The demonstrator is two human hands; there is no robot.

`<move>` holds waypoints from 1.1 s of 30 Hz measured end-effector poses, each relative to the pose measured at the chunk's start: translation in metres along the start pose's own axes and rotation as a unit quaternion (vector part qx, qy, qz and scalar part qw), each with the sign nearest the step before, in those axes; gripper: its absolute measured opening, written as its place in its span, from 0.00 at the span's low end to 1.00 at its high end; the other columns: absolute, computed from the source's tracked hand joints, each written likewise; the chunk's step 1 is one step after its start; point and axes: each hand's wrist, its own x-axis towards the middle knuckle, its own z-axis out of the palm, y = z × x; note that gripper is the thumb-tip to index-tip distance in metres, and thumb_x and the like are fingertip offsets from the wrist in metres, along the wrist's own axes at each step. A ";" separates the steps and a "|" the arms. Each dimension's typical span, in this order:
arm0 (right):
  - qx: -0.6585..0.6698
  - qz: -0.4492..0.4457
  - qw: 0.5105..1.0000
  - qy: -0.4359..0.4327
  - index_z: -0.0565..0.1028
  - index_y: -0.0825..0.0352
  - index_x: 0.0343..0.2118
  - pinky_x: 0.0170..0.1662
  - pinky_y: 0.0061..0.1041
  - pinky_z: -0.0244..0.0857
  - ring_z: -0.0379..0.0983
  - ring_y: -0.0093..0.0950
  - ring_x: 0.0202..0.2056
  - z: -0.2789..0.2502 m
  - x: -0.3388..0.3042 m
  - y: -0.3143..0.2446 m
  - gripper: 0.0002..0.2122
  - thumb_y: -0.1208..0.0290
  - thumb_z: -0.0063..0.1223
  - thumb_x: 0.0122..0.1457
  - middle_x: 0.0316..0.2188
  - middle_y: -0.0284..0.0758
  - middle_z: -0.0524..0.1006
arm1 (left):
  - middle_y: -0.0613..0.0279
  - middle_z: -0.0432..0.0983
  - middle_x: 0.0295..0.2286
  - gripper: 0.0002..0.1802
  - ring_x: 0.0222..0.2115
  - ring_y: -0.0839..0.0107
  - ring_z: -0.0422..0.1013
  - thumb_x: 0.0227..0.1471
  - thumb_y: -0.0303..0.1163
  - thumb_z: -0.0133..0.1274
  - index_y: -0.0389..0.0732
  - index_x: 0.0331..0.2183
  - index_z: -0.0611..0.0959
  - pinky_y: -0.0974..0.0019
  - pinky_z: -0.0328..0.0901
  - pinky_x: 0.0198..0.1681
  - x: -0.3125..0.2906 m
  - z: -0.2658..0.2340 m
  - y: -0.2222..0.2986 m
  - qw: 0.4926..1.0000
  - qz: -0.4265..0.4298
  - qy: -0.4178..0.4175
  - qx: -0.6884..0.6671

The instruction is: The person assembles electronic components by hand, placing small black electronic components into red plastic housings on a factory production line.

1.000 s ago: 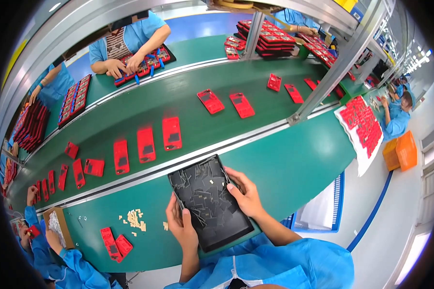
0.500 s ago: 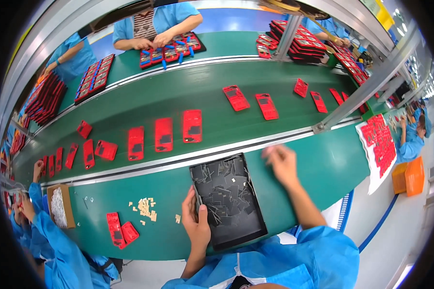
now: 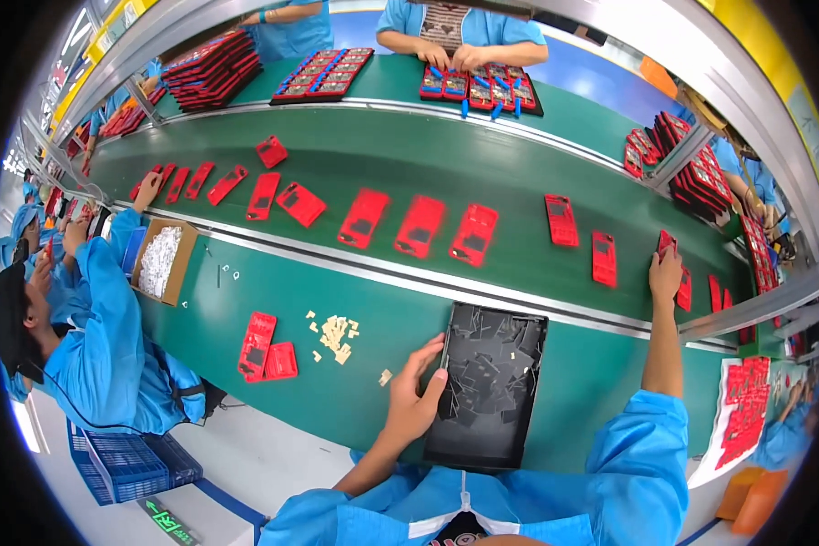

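My left hand (image 3: 416, 399) grips the left side of a black tray (image 3: 510, 444), thumb along the rim. Thin black pieces (image 3: 487, 359) lie scattered in that tray. On the green belt, my right arm is stretched out to the far right. My right hand (image 3: 664, 271) has its fingers closed around the near part of a red phone-shaped casing (image 3: 667, 240), partly hidden by the fingers. Just right of that hand lies another red casing (image 3: 683, 289). A further red casing (image 3: 603, 259) lies to its left.
Small cream pieces (image 3: 337, 338) and two red casings (image 3: 257, 346) lie left on the green table (image 3: 382, 318). A cardboard box (image 3: 184, 264) holds white bits. More casings (image 3: 420, 226) line the belt. Co-workers sit left and across. A metal post (image 3: 755, 309) stands right; red parts cover a white sheet (image 3: 726, 455).
My view has swung to the right. My right hand has gone from above the table beside the tray out to a red casing on the belt. My left hand stays on the tray.
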 end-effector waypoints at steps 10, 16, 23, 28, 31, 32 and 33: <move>0.542 -0.297 0.778 -0.111 0.77 0.66 0.41 0.49 0.31 0.73 0.77 0.31 0.47 -0.158 -0.147 -0.182 0.15 0.84 0.61 0.49 0.47 0.37 0.81 | 0.50 0.81 0.43 0.15 0.41 0.70 0.77 0.66 0.30 0.48 0.31 0.51 0.76 0.69 0.69 0.42 0.018 -0.012 0.063 0.997 0.029 0.056 0.041; 0.502 -0.594 0.582 -0.239 0.76 0.69 0.46 0.51 0.39 0.74 0.76 0.46 0.51 -0.211 -0.242 -0.242 0.22 0.76 0.69 0.45 0.52 0.46 0.76 | 0.50 0.82 0.38 0.23 0.30 0.66 0.80 0.66 0.37 0.51 0.29 0.54 0.76 0.70 0.73 0.30 0.030 -0.019 0.065 0.969 -0.060 -0.238 -0.038; 0.430 -0.431 0.781 -0.139 0.80 0.70 0.42 0.42 0.32 0.74 0.79 0.38 0.40 -0.183 -0.228 -0.259 0.12 0.78 0.63 0.55 0.42 0.40 0.78 | 0.43 0.82 0.37 0.14 0.28 0.58 0.83 0.67 0.30 0.48 0.30 0.47 0.76 0.59 0.80 0.31 -0.007 -0.047 0.056 0.950 -0.200 -0.126 -0.203; 0.295 -0.511 0.796 -0.136 0.80 0.68 0.40 0.38 0.36 0.70 0.72 0.37 0.37 -0.166 -0.238 -0.302 0.12 0.72 0.65 0.52 0.34 0.37 0.72 | 0.38 0.77 0.47 0.15 0.45 0.47 0.79 0.68 0.30 0.45 0.34 0.52 0.69 0.45 0.80 0.41 -0.015 -0.045 0.066 0.970 -0.137 -0.056 -0.194; 0.269 -0.532 0.796 -0.107 0.81 0.66 0.36 0.38 0.38 0.67 0.72 0.37 0.34 -0.158 -0.238 -0.306 0.09 0.73 0.64 0.50 0.30 0.36 0.72 | 0.42 0.77 0.48 0.14 0.49 0.52 0.77 0.68 0.26 0.44 0.36 0.53 0.68 0.45 0.78 0.47 -0.017 -0.046 0.074 0.967 -0.117 -0.062 -0.217; 0.269 -0.549 0.788 -0.071 0.81 0.65 0.35 0.37 0.37 0.67 0.72 0.37 0.34 -0.158 -0.238 -0.305 0.09 0.74 0.64 0.49 0.28 0.35 0.72 | 0.43 0.77 0.48 0.16 0.50 0.54 0.76 0.68 0.27 0.45 0.36 0.55 0.67 0.44 0.77 0.49 -0.018 -0.048 0.069 0.963 -0.106 -0.082 -0.235; 0.282 -0.561 0.777 -0.053 0.81 0.65 0.35 0.37 0.37 0.65 0.72 0.36 0.33 -0.154 -0.239 -0.306 0.09 0.75 0.64 0.48 0.28 0.34 0.72 | 0.44 0.77 0.47 0.16 0.48 0.55 0.77 0.68 0.27 0.46 0.37 0.55 0.67 0.46 0.77 0.48 -0.022 -0.048 0.065 0.964 -0.098 -0.069 -0.237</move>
